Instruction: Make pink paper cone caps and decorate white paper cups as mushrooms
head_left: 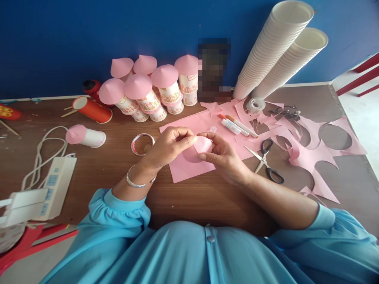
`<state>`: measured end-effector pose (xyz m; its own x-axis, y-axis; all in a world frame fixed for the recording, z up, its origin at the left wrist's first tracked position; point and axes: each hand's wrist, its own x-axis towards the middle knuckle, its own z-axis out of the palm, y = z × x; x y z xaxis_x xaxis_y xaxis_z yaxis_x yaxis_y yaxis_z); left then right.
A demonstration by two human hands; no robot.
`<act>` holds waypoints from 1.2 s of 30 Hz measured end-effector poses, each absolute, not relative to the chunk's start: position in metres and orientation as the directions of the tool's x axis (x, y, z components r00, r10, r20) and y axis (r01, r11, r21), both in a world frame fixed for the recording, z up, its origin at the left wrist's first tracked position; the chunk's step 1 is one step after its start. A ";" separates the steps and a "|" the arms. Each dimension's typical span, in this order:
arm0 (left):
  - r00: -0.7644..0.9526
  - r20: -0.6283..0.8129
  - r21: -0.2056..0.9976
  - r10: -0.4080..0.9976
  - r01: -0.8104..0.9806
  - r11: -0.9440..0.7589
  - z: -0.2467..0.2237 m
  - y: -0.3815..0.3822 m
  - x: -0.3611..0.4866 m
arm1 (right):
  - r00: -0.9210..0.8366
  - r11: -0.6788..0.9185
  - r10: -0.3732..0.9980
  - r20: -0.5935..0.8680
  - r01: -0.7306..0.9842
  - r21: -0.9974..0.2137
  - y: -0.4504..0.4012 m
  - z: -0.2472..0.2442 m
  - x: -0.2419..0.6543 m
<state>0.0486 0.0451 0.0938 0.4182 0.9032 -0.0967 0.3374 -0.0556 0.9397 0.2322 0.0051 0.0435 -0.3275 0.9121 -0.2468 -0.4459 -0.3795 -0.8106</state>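
A small pink paper piece [203,145], curved like a cone, is held between both hands above a pink paper sheet [189,173]. My left hand [174,144] pinches its left edge with thumb and forefinger. My right hand [223,154] grips its right side, thumb in front and fingers behind. To the right of the sheet lie scissors [264,159] with their blades apart. Markers [241,126] and a glue-like tube [231,127] rest on the sheet's upper right part. A roll of tape [143,144] lies left of my left hand.
Several decorated cups with pink cone tops [142,90] stand at the back. Two tall stacks of white cups [274,47] lean against the blue wall. Pink scraps [310,146] cover the right side. A power strip [57,187], a red cup [93,110] and a cone-topped cup [89,137] are left.
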 end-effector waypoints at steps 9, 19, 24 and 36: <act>0.402 -0.115 0.946 0.909 0.324 -0.023 0.091 0.047 0.047 | -0.326 -0.375 0.914 -0.240 -0.459 -0.806 0.006 0.043 0.233; 0.480 -0.083 0.923 0.873 0.368 -0.115 0.095 0.044 0.049 | -0.319 -0.373 0.916 -0.244 -0.449 -0.812 0.006 0.042 0.233; 0.484 -0.073 0.902 0.872 0.406 -0.150 0.097 0.043 0.051 | -0.339 -0.365 0.914 -0.225 -0.437 -0.822 0.006 0.042 0.233; 0.465 -0.104 0.936 0.879 0.344 -0.071 0.093 0.041 0.049 | -0.287 -0.270 0.943 -0.170 -0.360 -0.893 0.005 0.044 0.236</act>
<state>0.0493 0.0410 0.0932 0.4650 0.8791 -0.1043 0.3437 -0.0707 0.9364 0.2361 0.0052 0.0435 -0.2867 0.9428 -0.1698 -0.3598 -0.2702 -0.8930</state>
